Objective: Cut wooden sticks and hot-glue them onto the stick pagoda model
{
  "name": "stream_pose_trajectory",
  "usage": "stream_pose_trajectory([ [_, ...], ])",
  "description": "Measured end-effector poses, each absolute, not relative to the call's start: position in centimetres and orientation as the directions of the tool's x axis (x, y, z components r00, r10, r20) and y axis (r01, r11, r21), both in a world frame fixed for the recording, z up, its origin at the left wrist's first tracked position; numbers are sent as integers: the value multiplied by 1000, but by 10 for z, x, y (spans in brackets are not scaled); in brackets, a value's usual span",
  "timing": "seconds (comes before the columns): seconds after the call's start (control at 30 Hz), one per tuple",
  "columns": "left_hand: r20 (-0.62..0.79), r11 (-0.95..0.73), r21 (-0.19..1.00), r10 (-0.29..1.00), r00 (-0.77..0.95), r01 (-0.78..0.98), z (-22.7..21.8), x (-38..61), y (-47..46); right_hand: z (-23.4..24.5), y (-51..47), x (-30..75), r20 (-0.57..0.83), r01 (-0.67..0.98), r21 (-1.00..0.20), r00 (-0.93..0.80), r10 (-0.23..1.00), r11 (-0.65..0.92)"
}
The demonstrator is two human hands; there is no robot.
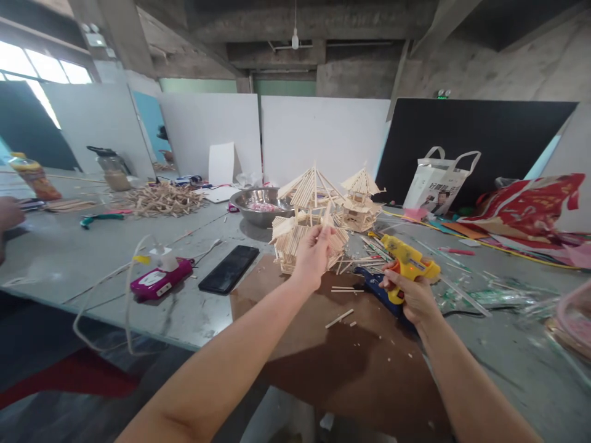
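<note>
My left hand is raised in front of a wooden stick pavilion model, its fingers pinched on a thin wooden stick that touches the model. My right hand grips a yellow hot glue gun, its nozzle pointing left toward the model, over a blue stand. A second, smaller stick pavilion stands just behind. Loose sticks lie on the brown cardboard sheet under my hands.
A black phone, a pink power strip with white cable, a steel bowl, a pile of sticks, a white tote bag and red wrapping lie on the grey table. Another person's hand shows at far left.
</note>
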State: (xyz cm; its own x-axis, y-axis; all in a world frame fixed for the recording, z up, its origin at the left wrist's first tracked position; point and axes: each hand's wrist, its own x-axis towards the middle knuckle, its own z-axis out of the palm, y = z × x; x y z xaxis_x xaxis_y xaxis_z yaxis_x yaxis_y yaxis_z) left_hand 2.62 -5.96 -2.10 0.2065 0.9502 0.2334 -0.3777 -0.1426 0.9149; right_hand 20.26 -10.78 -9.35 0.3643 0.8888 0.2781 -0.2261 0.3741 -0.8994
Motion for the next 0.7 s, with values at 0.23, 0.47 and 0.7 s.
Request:
stream_pose_trajectory([
  [0.23,222,-138,927,951,214,-348,-6,1,-38,-95,-107,204,258,-217,-911,361,896,350],
  [0.47,215,-134,940,947,239,-315,-2,-7,-30,-95,-108,203,265,-211,-910,364,893,356],
  [0.7,175,-109,957,956,237,-268,-2,-8,-26,-96,-108,204,257,-227,-907,369,893,354],
])
